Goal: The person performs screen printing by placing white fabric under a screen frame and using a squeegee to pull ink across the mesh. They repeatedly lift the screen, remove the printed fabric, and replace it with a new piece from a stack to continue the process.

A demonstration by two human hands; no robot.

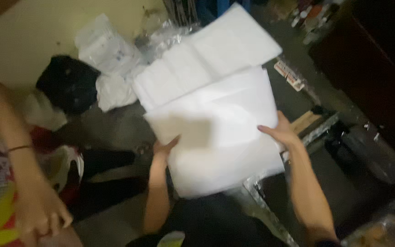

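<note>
**Two hands lift a white sheet over a white stack**

Head view. The white sheet (220,132) is the landmark. The left hand (164,148) grips its left edge from below, the thumb on top and the fingers tucked under, so the sheet hides them. The right hand (282,132) clasps the right edge, fingers lying across the upper face. Held at opposite edges like this, the thin sheet likely stays spread and flat rather than folding on itself; it tilts, its far edge higher than its near one.

Just beyond the sheet, and partly overlapped by it, lies a stack of white sheets (206,59) of the same kind, skewed towards the upper right. Left of the sheet sit a black bundle (67,82) and crumpled clear plastic bags (106,50) against a pale wall (24,32). Right of the sheet a wooden piece (306,121) and a strip of silvery foil-like material (318,130) show from under its edge.

Far left of the sheet, another person's arm (21,151) hangs down, its hand loose and holding nothing, a thin dark band at the wrist; the frame cuts the rest off.

The picture is smeared by motion. What the sheet is made of, what lies beneath it, and the small things at the top right are too blurred to tell.
</note>
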